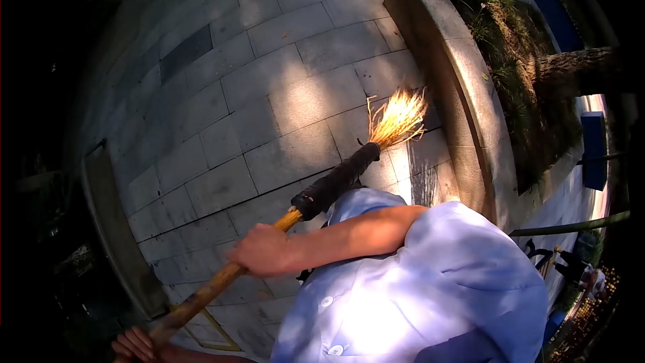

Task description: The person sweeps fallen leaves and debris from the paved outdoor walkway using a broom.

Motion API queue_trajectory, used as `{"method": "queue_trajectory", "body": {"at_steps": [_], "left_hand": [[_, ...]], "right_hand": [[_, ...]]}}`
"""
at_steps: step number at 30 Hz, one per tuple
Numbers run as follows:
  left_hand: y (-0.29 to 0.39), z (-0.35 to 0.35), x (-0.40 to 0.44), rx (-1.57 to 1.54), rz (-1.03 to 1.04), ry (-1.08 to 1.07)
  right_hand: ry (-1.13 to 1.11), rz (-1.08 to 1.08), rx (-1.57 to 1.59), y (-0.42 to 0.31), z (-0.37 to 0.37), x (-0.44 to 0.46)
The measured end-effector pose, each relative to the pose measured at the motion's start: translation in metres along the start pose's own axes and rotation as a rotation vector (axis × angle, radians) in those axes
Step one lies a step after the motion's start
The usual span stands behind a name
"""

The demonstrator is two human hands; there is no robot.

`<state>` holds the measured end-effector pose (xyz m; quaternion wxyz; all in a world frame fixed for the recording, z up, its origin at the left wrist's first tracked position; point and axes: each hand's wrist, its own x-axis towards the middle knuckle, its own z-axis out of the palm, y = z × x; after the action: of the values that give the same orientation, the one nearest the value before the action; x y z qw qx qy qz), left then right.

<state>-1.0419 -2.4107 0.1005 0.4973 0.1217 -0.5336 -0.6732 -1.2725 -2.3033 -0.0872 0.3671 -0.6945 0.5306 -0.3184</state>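
Observation:
A straw broom crosses the view diagonally, with a wooden handle point(211, 289) and a black-wrapped neck point(339, 178). Its sunlit bristles point(398, 119) fan out over the paving near a low stone wall; I cannot tell if they touch the ground. My right hand point(262, 250) is closed round the handle just below the black wrapping. Farther down, at the lower left, my left hand point(134, 345) also grips the handle, with its fingers wrapped over it. The bottom edge partly cuts off that hand and forearm. A light blue shirt point(416, 289) fills the lower right.
Stone paving point(282, 101) spreads ahead in patchy sun. At the right, a curved stone wall point(463, 94) edges a planter with grass and a tree trunk point(574, 70). A long low ledge point(121, 228) runs along the left. A person point(584, 272) is at the far right.

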Motion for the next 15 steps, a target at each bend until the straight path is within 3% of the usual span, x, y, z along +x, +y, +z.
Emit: {"method": "queue_trajectory", "body": {"at_steps": [1, 4, 9, 13, 15], "left_hand": [[-0.028, 0.0, 0.021, -0.037, -0.05, 0.082], [-0.13, 0.027, 0.093, -0.104, -0.205, -0.009], [-0.221, 0.13, 0.167, -0.134, -0.275, -0.314], [-0.222, 0.116, 0.217, -0.123, -0.101, -0.301], [-0.217, 0.105, 0.229, -0.076, -0.036, -0.081]], "right_hand": [[0.093, 0.075, -0.039, 0.015, -0.008, -0.006], [0.412, 0.221, 0.037, 0.078, -0.028, -0.027], [0.758, 0.231, -0.071, 0.172, -0.079, -0.024], [0.729, 0.131, -0.225, 0.209, -0.145, 0.043], [0.636, 0.056, -0.213, 0.218, -0.163, 0.083]]}}
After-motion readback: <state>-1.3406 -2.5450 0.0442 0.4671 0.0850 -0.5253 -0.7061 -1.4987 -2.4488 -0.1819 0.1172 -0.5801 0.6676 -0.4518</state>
